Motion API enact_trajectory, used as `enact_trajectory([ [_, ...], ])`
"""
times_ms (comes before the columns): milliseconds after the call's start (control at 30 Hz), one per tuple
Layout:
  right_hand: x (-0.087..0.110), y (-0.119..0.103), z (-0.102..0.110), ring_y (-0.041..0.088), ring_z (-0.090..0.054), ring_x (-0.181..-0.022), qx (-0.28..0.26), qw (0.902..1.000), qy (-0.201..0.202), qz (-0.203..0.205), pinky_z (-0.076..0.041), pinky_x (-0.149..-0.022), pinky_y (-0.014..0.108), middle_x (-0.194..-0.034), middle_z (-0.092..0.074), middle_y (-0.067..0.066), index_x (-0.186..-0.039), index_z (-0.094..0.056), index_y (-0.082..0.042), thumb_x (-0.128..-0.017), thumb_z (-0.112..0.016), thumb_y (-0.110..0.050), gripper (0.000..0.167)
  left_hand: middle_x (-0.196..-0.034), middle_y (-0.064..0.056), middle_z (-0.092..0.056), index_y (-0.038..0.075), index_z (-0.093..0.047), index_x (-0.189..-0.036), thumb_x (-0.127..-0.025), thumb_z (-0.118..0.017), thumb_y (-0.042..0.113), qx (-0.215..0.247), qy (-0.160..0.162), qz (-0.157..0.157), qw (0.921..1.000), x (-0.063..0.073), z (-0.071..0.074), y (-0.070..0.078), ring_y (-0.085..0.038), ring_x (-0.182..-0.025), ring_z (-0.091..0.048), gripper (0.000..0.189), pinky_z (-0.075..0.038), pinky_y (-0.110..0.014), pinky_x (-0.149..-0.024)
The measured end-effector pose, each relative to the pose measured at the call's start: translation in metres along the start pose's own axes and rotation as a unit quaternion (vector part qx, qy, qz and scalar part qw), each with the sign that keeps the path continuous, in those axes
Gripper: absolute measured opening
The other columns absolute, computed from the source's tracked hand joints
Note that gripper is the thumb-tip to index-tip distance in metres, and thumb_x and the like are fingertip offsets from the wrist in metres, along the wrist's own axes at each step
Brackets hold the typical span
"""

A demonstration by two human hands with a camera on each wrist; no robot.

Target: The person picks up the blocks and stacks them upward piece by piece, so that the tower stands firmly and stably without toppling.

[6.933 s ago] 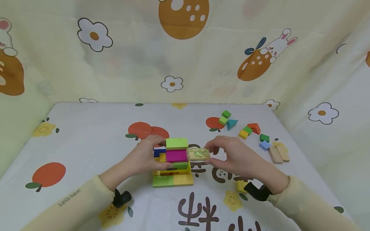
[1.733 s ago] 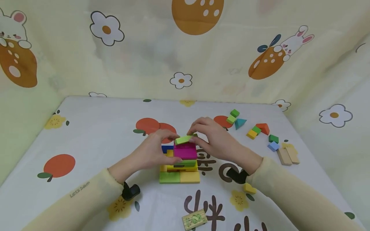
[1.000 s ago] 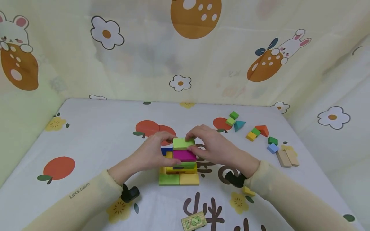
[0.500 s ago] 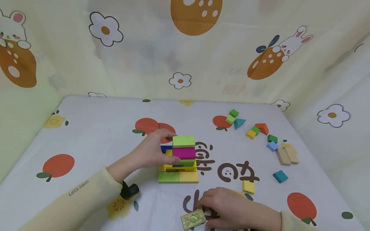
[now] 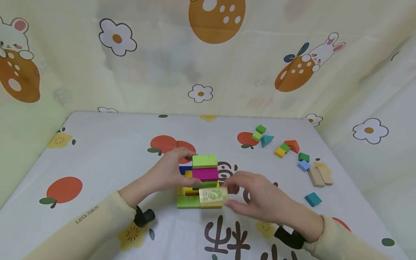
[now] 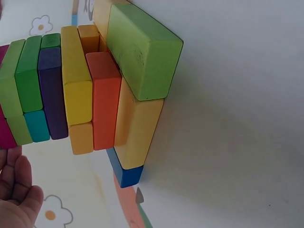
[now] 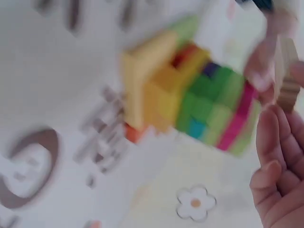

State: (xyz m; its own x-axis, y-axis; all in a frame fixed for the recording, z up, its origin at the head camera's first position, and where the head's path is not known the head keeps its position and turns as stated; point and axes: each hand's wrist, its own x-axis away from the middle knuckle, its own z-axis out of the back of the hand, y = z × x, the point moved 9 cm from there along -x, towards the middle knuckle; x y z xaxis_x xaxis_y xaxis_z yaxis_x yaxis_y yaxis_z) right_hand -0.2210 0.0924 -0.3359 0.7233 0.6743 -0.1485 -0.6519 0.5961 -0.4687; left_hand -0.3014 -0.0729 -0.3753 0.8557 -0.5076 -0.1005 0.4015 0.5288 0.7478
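A tower of coloured building blocks stands mid-table, with a lime block on top of a magenta one. My left hand holds the tower's upper left side, thumb in front and fingers behind. In the left wrist view, that hand's curled fingers show below the magenta blocks. Between thumb and fingers, my right hand pinches a pale wooden block with a green print, raised in front of the tower's lower right. It hides part of the base. The tower is blurred in the right wrist view.
Green blocks, a teal triangle, a red triangle, a blue block and two plain wooden planks lie at the back right. Nearer lies a teal block. Patterned cloth covers the table.
My right hand set the lime block on top and let go, then took the printed block from the table's front and lifted it to the tower. My left hand stays at the tower.
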Motion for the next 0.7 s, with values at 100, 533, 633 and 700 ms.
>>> enact_trajectory([
  [100, -0.015, 0.005, 0.015, 0.005, -0.056, -0.081, 0.005, 0.999, 0.044, -0.007, -0.051, -0.06, 0.018, -0.09, -0.065, -0.006, -0.108, -0.07, -0.011, -0.086, -0.082, -0.015, 0.026, -0.123, -0.006, -0.067, 0.005, -0.064, -0.129, -0.077, -0.089, 0.023, 0.005, -0.004, 0.001, 1.0, 0.0, -0.001, -0.001, -0.029, -0.118, -0.059, 0.06, -0.053, -0.052, -0.102],
  [533, -0.033, 0.022, 0.011, 0.013, -0.06, -0.079, 0.014, 0.9977, 0.059, -0.032, -0.051, -0.063, 0.021, -0.093, -0.068, -0.001, -0.112, -0.071, -0.006, -0.088, -0.08, -0.014, 0.027, -0.123, -0.006, -0.066, 0.007, -0.065, -0.128, -0.075, -0.091, 0.025, 0.009, -0.004, -0.002, 1.0, 0.0, 0.0, 0.001, -0.03, -0.119, -0.059, 0.061, -0.051, -0.054, -0.104],
  [633, -0.035, 0.023, 0.011, 0.014, -0.061, -0.079, 0.021, 0.9972, 0.062, -0.037, -0.052, -0.064, 0.023, -0.094, -0.07, -0.001, -0.112, -0.071, -0.006, -0.087, -0.081, -0.014, 0.028, -0.123, -0.006, -0.066, 0.008, -0.065, -0.128, -0.075, -0.091, 0.026, 0.007, -0.003, -0.001, 1.0, 0.0, 0.0, 0.0, -0.029, -0.119, -0.059, 0.062, -0.051, -0.053, -0.104],
  [700, -0.036, 0.023, 0.011, 0.013, -0.062, -0.079, 0.023, 0.9968, 0.066, -0.039, -0.052, -0.064, 0.023, -0.094, -0.069, -0.002, -0.112, -0.07, -0.006, -0.087, -0.082, -0.014, 0.03, -0.123, -0.006, -0.066, 0.008, -0.065, -0.128, -0.075, -0.092, 0.026, 0.005, -0.002, -0.003, 1.0, 0.0, 0.0, 0.0, -0.029, -0.119, -0.059, 0.062, -0.051, -0.053, -0.103],
])
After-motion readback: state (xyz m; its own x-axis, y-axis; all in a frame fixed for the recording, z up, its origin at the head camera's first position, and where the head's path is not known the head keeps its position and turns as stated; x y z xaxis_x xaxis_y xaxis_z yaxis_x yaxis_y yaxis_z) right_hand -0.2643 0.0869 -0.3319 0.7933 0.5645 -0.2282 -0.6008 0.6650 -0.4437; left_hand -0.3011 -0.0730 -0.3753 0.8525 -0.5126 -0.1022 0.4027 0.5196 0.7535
